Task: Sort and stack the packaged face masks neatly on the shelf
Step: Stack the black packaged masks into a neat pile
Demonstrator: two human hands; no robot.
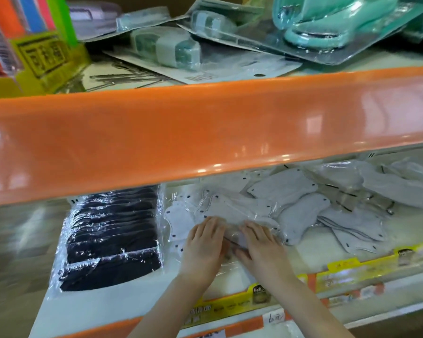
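Note:
On the lower shelf [137, 298], a neat row of black face masks [112, 237] in clear wrap lies at the left. Beside it lies a loose pile of white packaged masks [232, 206], spreading to the right into grey-white masks [352, 223]. My left hand [204, 245] and my right hand [259, 245] lie side by side, palms down, on a clear-wrapped white mask pack [230, 234] at the front of the pile. The fingers of both hands look fairly straight as they press the pack; thumbs point toward each other.
A glossy orange shelf edge [205, 132] overhangs the lower shelf just above the masks. The upper shelf holds blister-packed items [166, 47], teal products [327, 23] and a green-yellow box [44, 57]. Yellow price labels [352, 269] line the lower shelf's front lip.

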